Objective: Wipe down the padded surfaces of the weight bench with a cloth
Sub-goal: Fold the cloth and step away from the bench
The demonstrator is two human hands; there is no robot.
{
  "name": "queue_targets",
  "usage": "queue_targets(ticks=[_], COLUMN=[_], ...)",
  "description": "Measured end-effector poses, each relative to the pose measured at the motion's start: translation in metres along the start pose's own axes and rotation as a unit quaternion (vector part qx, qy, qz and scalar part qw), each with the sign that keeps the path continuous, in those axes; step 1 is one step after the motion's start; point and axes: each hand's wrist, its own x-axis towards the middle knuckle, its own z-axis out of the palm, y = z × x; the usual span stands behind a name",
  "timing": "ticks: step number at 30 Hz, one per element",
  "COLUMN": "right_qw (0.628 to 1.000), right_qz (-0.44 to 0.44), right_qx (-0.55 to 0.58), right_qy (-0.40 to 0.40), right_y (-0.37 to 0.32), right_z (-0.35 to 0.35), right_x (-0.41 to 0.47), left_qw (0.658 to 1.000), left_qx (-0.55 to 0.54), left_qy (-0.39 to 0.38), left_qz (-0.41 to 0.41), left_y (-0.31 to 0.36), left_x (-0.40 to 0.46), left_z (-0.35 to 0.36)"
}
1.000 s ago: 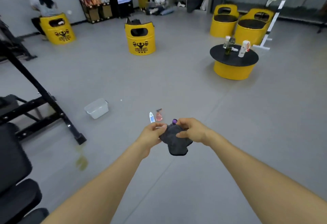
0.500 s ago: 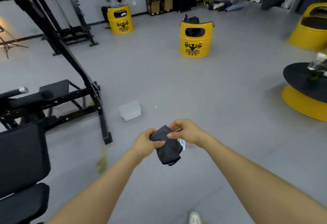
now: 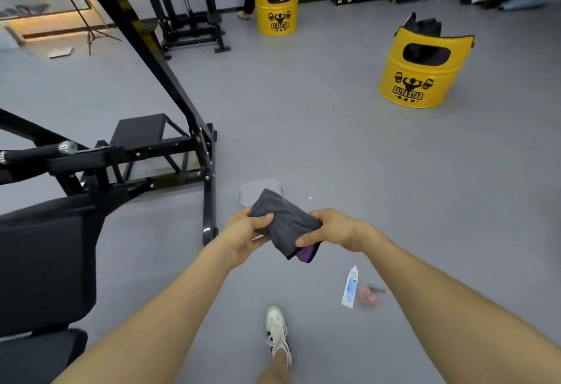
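Observation:
A folded dark grey cloth [image 3: 283, 221] with a purple edge hangs in front of me at mid-frame. My left hand [image 3: 247, 236] grips its left end and my right hand [image 3: 329, 229] grips its right end. The weight bench's black padded backrest [image 3: 45, 265] stands at the lower left, with a black seat pad [image 3: 36, 356] below it. Both hands are well to the right of the pads, over the grey floor.
The bench's black steel frame [image 3: 170, 153] slants up to the left. A clear plastic box [image 3: 252, 191] sits on the floor behind the cloth. A white tube [image 3: 350, 286] and a pink bottle [image 3: 368, 294] lie on the floor. Yellow barrel seats [image 3: 420, 71] stand beyond; a person sits far back.
My view has swung left, bringing the bench and its frame closer. Both hands kept the cloth and turned it into a flatter fold. My shoe now shows at the bottom.

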Motion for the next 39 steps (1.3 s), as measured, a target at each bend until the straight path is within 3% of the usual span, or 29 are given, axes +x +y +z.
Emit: queue_targets(ticks=[6,11,16,24,30,34,39], right_qw=[0.999,0.996,0.995,0.986,0.975,0.962,0.936], right_qz=[0.023,0.021,0.042,0.093,0.113,0.134,0.097], right_qx=[0.035,0.056,-0.02,-0.089,-0.178,-0.235,-0.332], right_qy=[0.023,0.061,0.087,0.107,0.071,0.026,-0.056], right_y=[-0.061,-0.1,-0.113,-0.112,-0.078,-0.036,0.016], right_z=[-0.055,-0.089,-0.129,-0.176,-0.176,-0.149,-0.107], right_x=[0.106,0.194,0.305,0.507,0.638,0.716,0.814], left_qw=[0.999,0.981,0.95,0.925,0.925,0.905,0.896], left_qx=[0.022,0.172,0.272,0.322,0.294,0.308,0.297], left_qy=[0.023,0.077,0.129,0.153,0.181,0.198,0.22], left_qz=[-0.029,-0.045,-0.082,-0.129,-0.161,-0.216,-0.247], left_y=[0.071,0.118,0.134,0.151,0.12,0.077,0.014], left_x=[0.117,0.205,0.291,0.44,0.544,0.595,0.668], left_z=[-0.034,-0.059,-0.1,-0.145,-0.186,-0.229,-0.284])
